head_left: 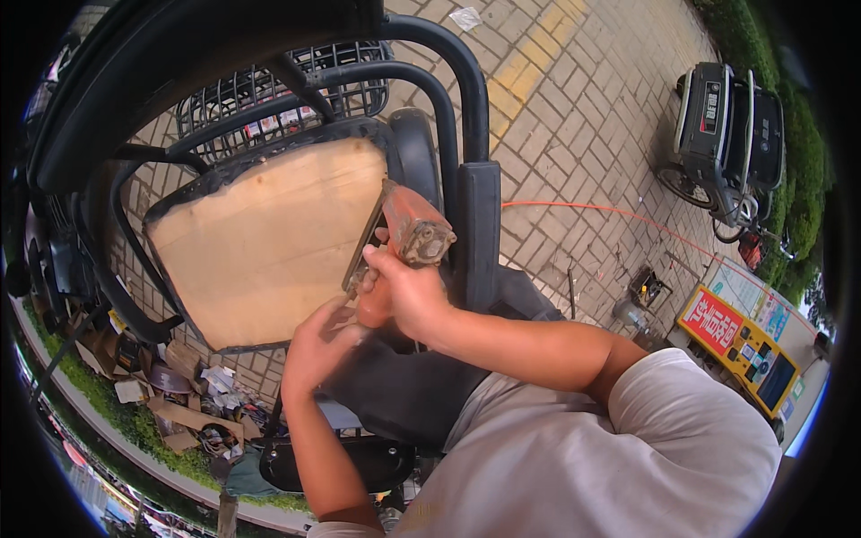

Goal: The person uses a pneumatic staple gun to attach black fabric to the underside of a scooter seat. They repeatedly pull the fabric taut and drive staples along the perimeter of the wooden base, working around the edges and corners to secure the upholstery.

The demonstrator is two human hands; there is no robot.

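My right hand (408, 296) is closed on a worn orange-red staple gun (408, 220), held over a black padded cushion with its long magazine (368, 255) angled downward. My left hand (318, 341) has its fingers bent at the magazine's lower end, slightly blurred; what they pinch is hidden. Beneath both lies a pale plywood seat board (242, 242) with a black covered edge (179, 197), among black tubular frames (475, 117).
A black wire basket (215, 108) sits behind the board. An orange hose (574, 206) crosses the paving. At right are a parked black cart (717, 125) and a yellow-fronted machine (744, 341). Cardboard scraps (179, 412) lie at lower left beside a planted strip.
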